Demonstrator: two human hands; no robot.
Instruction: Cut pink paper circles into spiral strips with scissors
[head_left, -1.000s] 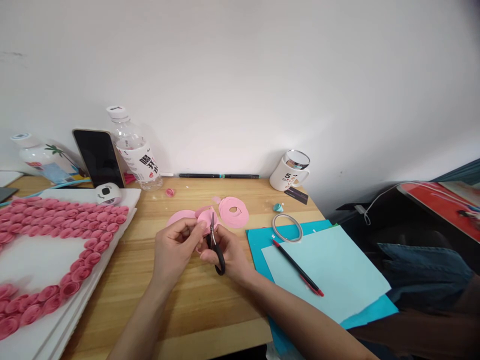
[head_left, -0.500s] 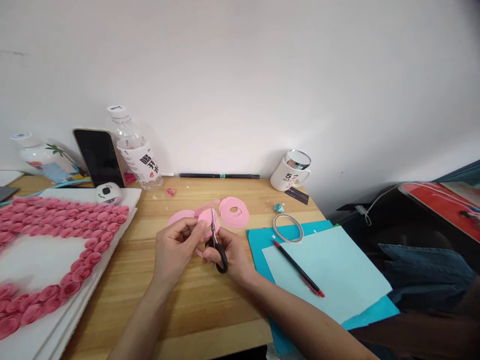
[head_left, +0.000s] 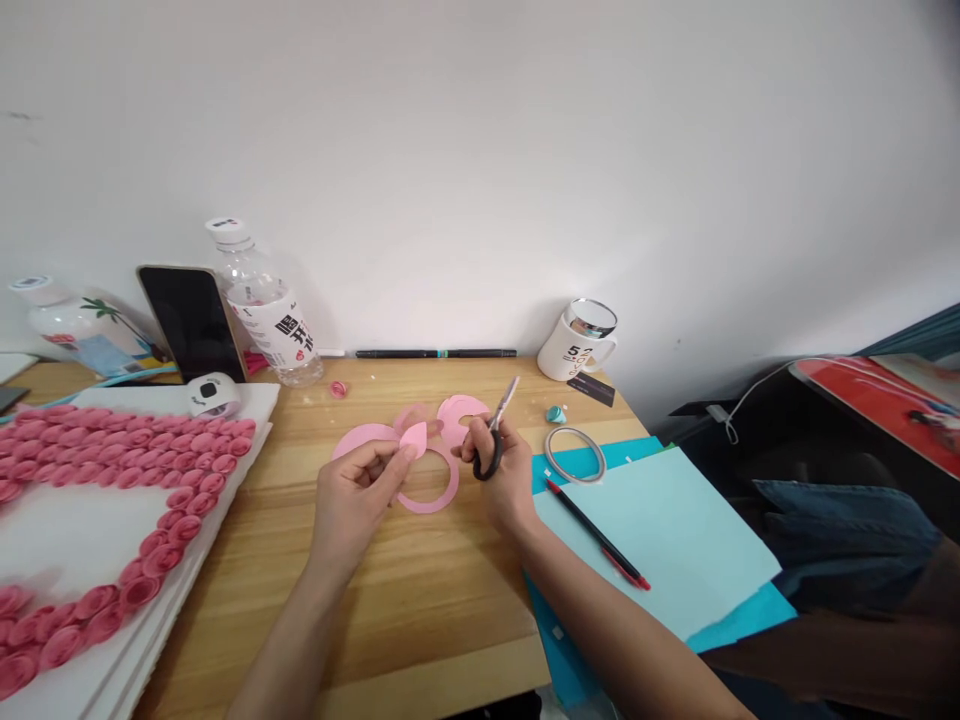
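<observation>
Here, the pink paper ring (head_left: pixel 426 507) lay over the wooden table (head_left: pixel 412 610) between the two hands. Just left of the ring, the left hand (head_left: pixel 356 490) had thumb and fingers pinched on a small pointed piece of pink paper (head_left: pixel 413 438). The piece's free end stuck up past the fingertips, over the ring's far edge; whether the two touched could not be told. Just right of the ring, the right hand (head_left: pixel 510 475) was wrapped around the black handles of the scissors (head_left: pixel 489 455), whose blades pointed toward the wall, apart from the pinched piece. Farther right of the ring lay a tape roll (head_left: pixel 600 462) and a pale blue sheet (head_left: pixel 675 520); well left of it, pink paper roses (head_left: pixel 140 590) covered part of a white board (head_left: pixel 75 525).
</observation>
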